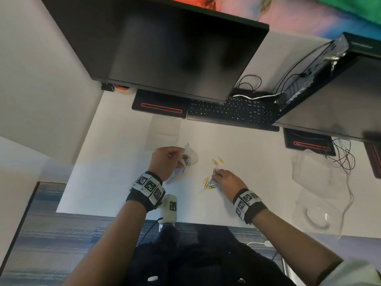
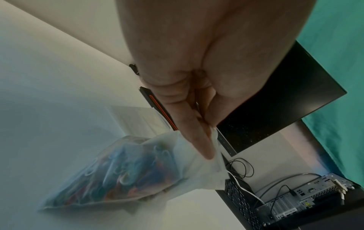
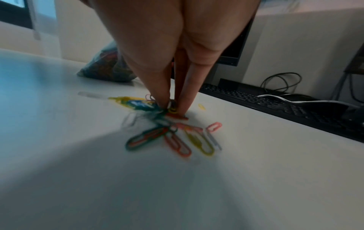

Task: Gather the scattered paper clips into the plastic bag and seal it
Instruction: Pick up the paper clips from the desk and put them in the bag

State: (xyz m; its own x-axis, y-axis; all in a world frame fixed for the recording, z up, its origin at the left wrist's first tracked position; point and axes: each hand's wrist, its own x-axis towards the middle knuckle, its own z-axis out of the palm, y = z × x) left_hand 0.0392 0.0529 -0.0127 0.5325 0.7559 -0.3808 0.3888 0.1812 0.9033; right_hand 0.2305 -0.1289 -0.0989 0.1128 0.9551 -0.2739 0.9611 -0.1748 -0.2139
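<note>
The left hand (image 1: 165,159) pinches the top edge of the plastic bag (image 2: 126,174) between thumb and fingers, holding its mouth up while the belly sags onto the white bench (image 1: 115,182) below the hand. Inside the bag — a thick tangle of coloured clips, blue, red and green, filling the lower half. Over to the right, the right hand (image 1: 227,179) is down on the bench, fingertips (image 3: 182,109) drawn close together and pinching at a cluster of paper clips (image 3: 171,135). More clips fan out under the palm: a green one, a red one, a yellow one, a pink one. Two yellow clips (image 1: 218,161) lie just beyond the fingertips — apart from the pile.
</note>
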